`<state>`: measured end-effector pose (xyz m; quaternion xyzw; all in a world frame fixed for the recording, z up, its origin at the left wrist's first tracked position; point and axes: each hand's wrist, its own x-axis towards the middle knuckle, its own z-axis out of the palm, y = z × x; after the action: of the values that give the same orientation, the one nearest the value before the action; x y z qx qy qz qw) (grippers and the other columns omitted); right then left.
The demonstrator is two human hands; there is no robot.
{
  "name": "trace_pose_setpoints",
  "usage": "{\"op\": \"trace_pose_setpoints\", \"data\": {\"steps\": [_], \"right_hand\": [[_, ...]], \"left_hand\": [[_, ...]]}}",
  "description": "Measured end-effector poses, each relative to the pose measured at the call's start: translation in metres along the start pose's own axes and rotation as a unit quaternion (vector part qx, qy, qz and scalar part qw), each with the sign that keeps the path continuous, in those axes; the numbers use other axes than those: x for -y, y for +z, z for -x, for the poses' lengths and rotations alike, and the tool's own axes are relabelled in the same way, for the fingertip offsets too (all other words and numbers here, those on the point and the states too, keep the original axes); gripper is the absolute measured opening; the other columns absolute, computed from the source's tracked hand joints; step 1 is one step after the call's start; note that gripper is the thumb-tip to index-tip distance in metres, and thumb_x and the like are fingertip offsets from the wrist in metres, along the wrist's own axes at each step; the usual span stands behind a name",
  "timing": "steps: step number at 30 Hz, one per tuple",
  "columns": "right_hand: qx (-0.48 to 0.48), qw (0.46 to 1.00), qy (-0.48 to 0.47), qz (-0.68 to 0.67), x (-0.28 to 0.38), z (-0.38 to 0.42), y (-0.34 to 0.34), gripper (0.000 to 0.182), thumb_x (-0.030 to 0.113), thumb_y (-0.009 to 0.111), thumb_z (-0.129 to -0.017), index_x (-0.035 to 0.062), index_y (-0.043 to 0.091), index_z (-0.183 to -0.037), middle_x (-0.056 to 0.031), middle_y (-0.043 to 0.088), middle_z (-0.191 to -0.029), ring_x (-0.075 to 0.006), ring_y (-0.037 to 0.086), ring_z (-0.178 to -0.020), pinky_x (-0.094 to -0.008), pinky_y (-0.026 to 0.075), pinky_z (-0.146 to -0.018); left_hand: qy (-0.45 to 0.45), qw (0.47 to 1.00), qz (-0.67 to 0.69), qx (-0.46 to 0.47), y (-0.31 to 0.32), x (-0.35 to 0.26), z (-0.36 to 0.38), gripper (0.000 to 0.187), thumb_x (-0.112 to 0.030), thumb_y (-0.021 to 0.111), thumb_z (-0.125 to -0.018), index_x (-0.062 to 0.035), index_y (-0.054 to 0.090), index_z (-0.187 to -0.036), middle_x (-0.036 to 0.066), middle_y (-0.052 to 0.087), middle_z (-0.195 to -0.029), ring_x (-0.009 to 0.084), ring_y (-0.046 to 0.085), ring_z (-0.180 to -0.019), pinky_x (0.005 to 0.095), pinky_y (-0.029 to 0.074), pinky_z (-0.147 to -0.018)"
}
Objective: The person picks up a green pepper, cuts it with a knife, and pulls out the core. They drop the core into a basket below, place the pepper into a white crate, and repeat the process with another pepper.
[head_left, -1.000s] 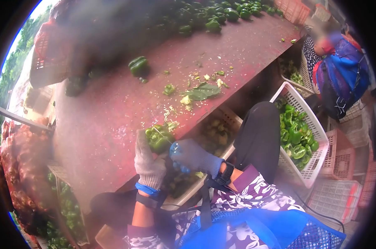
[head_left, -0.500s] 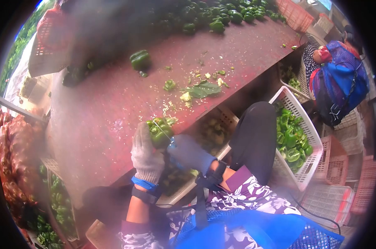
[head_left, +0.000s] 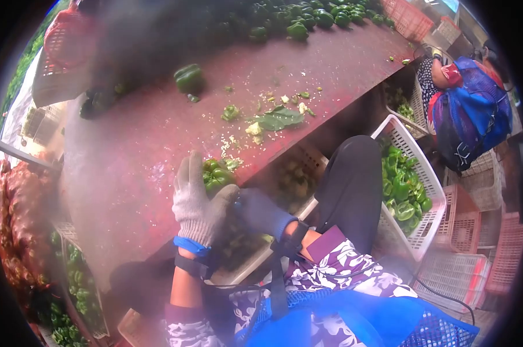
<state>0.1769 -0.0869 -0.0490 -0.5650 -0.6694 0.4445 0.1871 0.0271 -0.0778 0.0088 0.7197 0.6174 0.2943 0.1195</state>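
Observation:
My left hand, in a pale knit glove, has its fingers stretched along the left side of a green bell pepper, with the thumb below it. The pepper rests at the near edge of the red table, its ridged top facing up. Close against the left thumb is my right hand, in a blue glove, closed and partly blurred. The knife seen in it earlier is now hidden. Seeds, a pale core piece and a green leaf lie just beyond the pepper.
Another whole pepper sits farther back, before a pile of peppers. A white crate of cut peppers stands right of my knee. Under the table edge is a scrap crate. A person in blue sits at right.
My left hand's fingers have straightened and its thumb has come across below the pepper. The knife blade, seen over the pepper before, is out of sight. The view has shifted slightly.

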Motion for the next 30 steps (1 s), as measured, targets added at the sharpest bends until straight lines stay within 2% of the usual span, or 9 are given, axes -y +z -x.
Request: {"op": "trace_pose_setpoints", "data": {"steps": [2,6,11,14,17,20,23,26,30], "right_hand": [[-0.036,0.999,-0.025,0.024,-0.002,0.0,0.001,0.019,0.011,0.057,-0.084,-0.0015,0.07,-0.089,-0.0262,0.068,-0.086,-0.0386,0.069,-0.078,-0.0483,0.053,-0.076],[-0.007,0.991,0.026,-0.131,-0.016,-0.007,0.009,0.018,0.012,0.058,-0.088,-0.0035,0.067,-0.092,-0.0224,0.069,-0.082,-0.0314,0.07,-0.07,-0.0424,0.054,-0.063],[0.057,0.904,0.106,-0.411,-0.011,-0.006,0.007,0.022,0.016,0.058,-0.094,-0.0049,0.064,-0.09,-0.0143,0.066,-0.071,-0.0173,0.064,-0.054,-0.0305,0.05,-0.046],[0.119,0.872,0.128,-0.457,-0.002,-0.008,-0.008,0.023,0.016,0.059,-0.093,-0.0053,0.063,-0.087,-0.0137,0.065,-0.067,-0.0161,0.057,-0.044,-0.0287,0.046,-0.039],[0.164,0.867,0.132,-0.451,0.002,-0.009,-0.015,0.028,0.025,0.058,-0.096,-0.001,0.069,-0.09,-0.0084,0.067,-0.071,-0.0115,0.058,-0.05,-0.026,0.046,-0.046],[0.178,0.837,0.132,-0.5,0.003,-0.013,-0.017,0.03,0.027,0.058,-0.096,-0.001,0.068,-0.089,-0.0084,0.067,-0.072,-0.0113,0.056,-0.048,-0.0253,0.045,-0.045],[0.187,0.811,0.131,-0.538,0.001,-0.014,-0.01,0.031,0.029,0.058,-0.097,-0.0008,0.068,-0.092,-0.007,0.066,-0.072,-0.0099,0.056,-0.05,-0.0245,0.044,-0.045],[0.175,0.8,0.102,-0.565,0.003,-0.014,-0.009,0.033,0.032,0.059,-0.099,-0.0004,0.067,-0.097,-0.0062,0.065,-0.073,-0.0087,0.056,-0.052,-0.0235,0.043,-0.044],[0.151,0.789,0.077,-0.59,-0.006,-0.028,-0.013,0.034,0.034,0.061,-0.099,0.0001,0.065,-0.098,-0.0059,0.065,-0.074,-0.0082,0.057,-0.054,-0.0219,0.043,-0.045]], "left_hand": [[0.03,0.999,-0.011,0.001,0.008,0.007,-0.011,0.078,-0.031,0.081,-0.072,-0.0055,0.05,-0.14,0.018,0.056,-0.131,0.0398,0.052,-0.12,0.0485,0.045,-0.101],[0.055,0.998,0.018,-0.013,0.013,0.019,-0.012,0.072,-0.033,0.079,-0.073,-0.0049,0.055,-0.135,0.017,0.059,-0.126,0.0386,0.055,-0.114,0.0479,0.046,-0.098],[0.079,0.994,0.046,-0.052,0.016,0.023,-0.011,0.065,-0.027,0.078,-0.073,-0.003,0.059,-0.13,0.016,0.06,-0.124,0.0384,0.056,-0.111,0.0476,0.047,-0.096],[0.027,0.992,0.098,-0.081,0.019,0.02,-0.005,0.06,-0.023,0.077,-0.075,-0.0023,0.06,-0.128,0.017,0.06,-0.124,0.0372,0.056,-0.114,0.0459,0.047,-0.098],[0.011,0.989,0.106,-0.099,0.021,0.028,-0.003,0.056,-0.017,0.074,-0.078,-0.0026,0.06,-0.13,0.018,0.059,-0.125,0.0332,0.057,-0.115,0.0422,0.047,-0.099],[-0.106,0.964,0.217,-0.11,0.024,0.035,0.0,0.054,-0.011,0.07,-0.081,-0.0011,0.058,-0.133,0.018,0.058,-0.126,0.0283,0.058,-0.116,0.0388,0.047,-0.1],[-0.089,0.974,0.163,-0.127,0.027,0.047,0.006,0.054,-0.007,0.065,-0.083,0.0012,0.055,-0.136,0.017,0.057,-0.128,0.0249,0.058,-0.115,0.0366,0.047,-0.1],[-0.166,0.932,0.289,-0.14,0.019,0.041,0.012,0.056,-0.007,0.065,-0.084,0.0029,0.052,-0.137,0.017,0.057,-0.13,0.0239,0.058,-0.115,0.0359,0.047,-0.1],[-0.18,0.928,0.297,-0.136,0.015,0.063,0.022,0.057,-0.007,0.066,-0.084,0.0029,0.052,-0.138,0.017,0.056,-0.132,0.0237,0.059,-0.115,0.0356,0.048,-0.099]]}}
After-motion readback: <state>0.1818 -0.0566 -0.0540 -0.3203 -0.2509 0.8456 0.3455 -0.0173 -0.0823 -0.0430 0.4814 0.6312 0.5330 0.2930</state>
